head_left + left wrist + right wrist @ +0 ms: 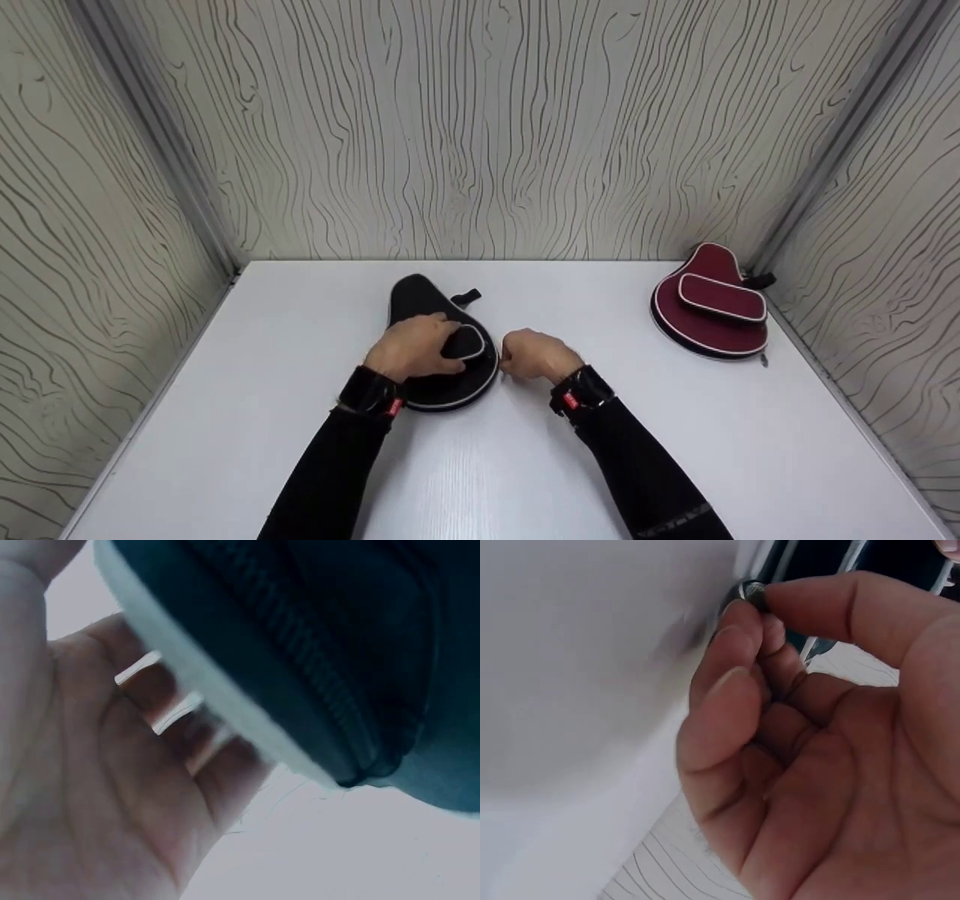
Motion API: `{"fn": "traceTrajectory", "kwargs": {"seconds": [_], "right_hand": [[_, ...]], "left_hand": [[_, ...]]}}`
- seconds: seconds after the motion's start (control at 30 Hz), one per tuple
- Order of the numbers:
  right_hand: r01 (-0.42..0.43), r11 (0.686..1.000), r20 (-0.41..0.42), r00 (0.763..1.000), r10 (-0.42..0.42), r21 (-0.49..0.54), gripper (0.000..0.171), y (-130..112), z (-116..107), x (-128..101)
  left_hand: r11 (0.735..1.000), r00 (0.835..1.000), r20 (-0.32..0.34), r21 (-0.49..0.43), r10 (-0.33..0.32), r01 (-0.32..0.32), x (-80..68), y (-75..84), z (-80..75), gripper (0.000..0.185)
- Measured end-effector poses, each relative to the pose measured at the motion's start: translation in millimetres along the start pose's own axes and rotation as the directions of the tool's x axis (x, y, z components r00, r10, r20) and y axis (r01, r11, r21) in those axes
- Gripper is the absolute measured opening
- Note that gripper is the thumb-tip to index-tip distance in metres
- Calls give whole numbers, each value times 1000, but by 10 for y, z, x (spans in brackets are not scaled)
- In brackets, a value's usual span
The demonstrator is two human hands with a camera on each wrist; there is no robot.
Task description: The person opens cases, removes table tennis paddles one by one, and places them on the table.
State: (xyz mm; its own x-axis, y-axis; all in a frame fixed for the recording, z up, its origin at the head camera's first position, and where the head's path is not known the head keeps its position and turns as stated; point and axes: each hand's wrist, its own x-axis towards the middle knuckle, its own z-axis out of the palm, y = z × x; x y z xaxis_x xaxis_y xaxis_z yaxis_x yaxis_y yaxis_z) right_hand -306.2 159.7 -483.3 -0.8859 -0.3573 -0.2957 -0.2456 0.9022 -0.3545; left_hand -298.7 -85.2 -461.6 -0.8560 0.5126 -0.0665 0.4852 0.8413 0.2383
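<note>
A black table tennis paddle case (414,295) with white piping lies on the white table, its narrow end pointing away. My left hand (411,348) lies over it and grips its small raised pocket (466,343), thumb on the near side and fingers on the far side. In the left wrist view the fingers pass behind the pocket's pale edge, beside a dark zipper (289,634). At the case's right rim, my right hand (535,354) pinches a small metal zipper pull (753,594) between thumb and forefinger. Its other fingers are curled.
A dark red paddle case (709,330) with a front pocket and a black strap (759,281) lies at the table's back right. A short black loop (466,297) sticks out from the black case. Wood-patterned panels (480,135) enclose the white table (247,390) at the back and sides.
</note>
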Motion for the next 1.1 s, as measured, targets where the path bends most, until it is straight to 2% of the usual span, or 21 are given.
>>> {"fn": "traceTrajectory", "kwargs": {"seconds": [0.2,0.4,0.57,0.77,0.97,1.1], "right_hand": [[53,997,-52,997,-56,-51,40,29,-7,2],[143,988,-114,982,-149,-59,46,43,-5,10],[166,984,-146,974,-174,-68,35,32,18,35],[181,972,-202,957,-210,-153,23,22,56,65],[227,954,-197,944,-265,-198,26,-36,70,62],[292,930,-145,934,-328,-223,29,-107,89,28]], "left_hand": [[996,998,-57,73,-42,46,-2,27,15,80],[979,988,-97,154,-121,135,3,46,40,82],[958,974,-128,197,-186,208,31,25,69,84],[941,956,-174,203,-238,271,77,-13,109,85],[930,935,-241,198,-260,310,101,-59,150,81],[929,927,-270,191,-261,317,99,-79,159,79]]}}
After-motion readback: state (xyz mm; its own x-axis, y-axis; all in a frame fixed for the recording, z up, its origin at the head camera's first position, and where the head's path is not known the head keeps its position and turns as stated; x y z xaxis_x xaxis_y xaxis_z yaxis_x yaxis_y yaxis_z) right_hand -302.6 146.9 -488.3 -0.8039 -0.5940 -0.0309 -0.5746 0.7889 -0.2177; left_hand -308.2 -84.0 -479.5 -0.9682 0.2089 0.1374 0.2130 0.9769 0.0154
